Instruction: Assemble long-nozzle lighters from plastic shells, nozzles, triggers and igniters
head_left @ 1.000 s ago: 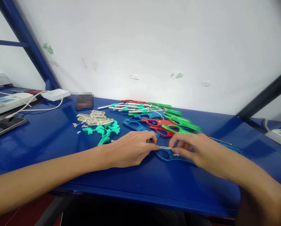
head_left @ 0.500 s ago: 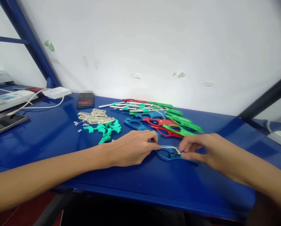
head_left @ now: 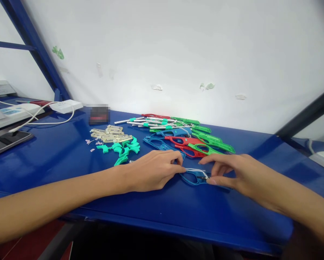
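- The pale clear pieces (head_left: 111, 135) and teal pieces (head_left: 121, 150) are lying well apart from the step, so you are best leaving that side alone.
- Your left hand (head_left: 159, 169) is pinching with thumb and forefinger, and the white wires (head_left: 194, 169) are running out from that grasp. Whether those fingers are also gripping the plastic underneath, you cannot tell from here.
- The wires are running along the far side of the finger loop, then bending down towards the right thumb. You should probably be guiding them with light, even tension — a hard pull could be lifting them away again.
- The blue casing (head_left: 197, 183) is lying on the surface (head_left: 151, 209) just in front of the pile, its loop between your hands and its other end passing under the right one. You would be working more steadily by pressing it flat.
- Behind it, a red casing (head_left: 182, 141) and a green casing (head_left: 218, 145) are sitting near your knuckles; you are wise to be avoiding them.
- Your right hand (head_left: 229, 171) is leaving thumb and forefinger parted, the thumb resting at the wires' bend. How firmly it is pressing, you cannot tell — a gentle push is likely serving better than a stab.
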The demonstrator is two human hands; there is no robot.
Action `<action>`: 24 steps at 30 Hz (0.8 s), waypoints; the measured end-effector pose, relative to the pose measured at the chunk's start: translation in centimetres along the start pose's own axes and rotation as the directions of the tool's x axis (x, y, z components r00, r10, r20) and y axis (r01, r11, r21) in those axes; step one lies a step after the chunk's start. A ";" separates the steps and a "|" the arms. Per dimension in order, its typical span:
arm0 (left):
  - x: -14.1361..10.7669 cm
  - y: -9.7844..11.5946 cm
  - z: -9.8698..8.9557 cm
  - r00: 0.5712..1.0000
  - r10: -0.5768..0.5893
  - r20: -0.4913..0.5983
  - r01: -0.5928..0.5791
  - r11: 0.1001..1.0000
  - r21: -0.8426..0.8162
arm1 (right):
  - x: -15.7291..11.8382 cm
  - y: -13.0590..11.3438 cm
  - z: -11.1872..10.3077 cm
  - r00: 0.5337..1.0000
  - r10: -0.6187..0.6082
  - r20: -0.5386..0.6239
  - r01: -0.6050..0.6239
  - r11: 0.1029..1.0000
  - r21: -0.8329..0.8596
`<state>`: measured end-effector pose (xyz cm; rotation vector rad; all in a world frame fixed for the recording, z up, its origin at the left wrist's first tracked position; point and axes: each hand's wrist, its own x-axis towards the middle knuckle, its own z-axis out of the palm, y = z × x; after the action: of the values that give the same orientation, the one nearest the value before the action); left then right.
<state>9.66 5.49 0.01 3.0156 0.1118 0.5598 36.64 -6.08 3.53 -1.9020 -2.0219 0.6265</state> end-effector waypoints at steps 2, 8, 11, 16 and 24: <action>0.0 0.0 -0.1 1.000 0.001 0.003 -0.001 1.000 0.001 | 0.0 -0.1 -0.1 1.000 -0.014 0.005 0.014 1.000 -0.014; 0.0 0.1 -0.2 1.000 0.001 0.014 -0.001 1.000 0.005 | 0.1 -0.2 -0.4 0.999 -0.041 0.021 0.042 0.999 -0.033; 0.0 0.1 -0.1 1.000 0.003 0.016 -0.003 1.000 0.009 | 0.1 -0.1 -0.3 0.999 -0.034 0.033 0.035 0.999 -0.035; 0.1 0.1 0.0 1.000 -0.002 0.018 0.002 1.000 0.020 | 0.0 -0.2 -0.1 0.998 -0.018 0.052 0.020 1.000 -0.022; 0.2 0.3 -0.2 0.998 -0.008 0.065 0.005 0.999 0.042 | 0.1 -0.3 -0.4 0.994 -0.065 0.092 0.063 0.998 0.020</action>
<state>9.79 5.21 0.26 3.0687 0.1306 0.4644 36.62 -5.96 4.03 -1.8220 -2.1172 0.7255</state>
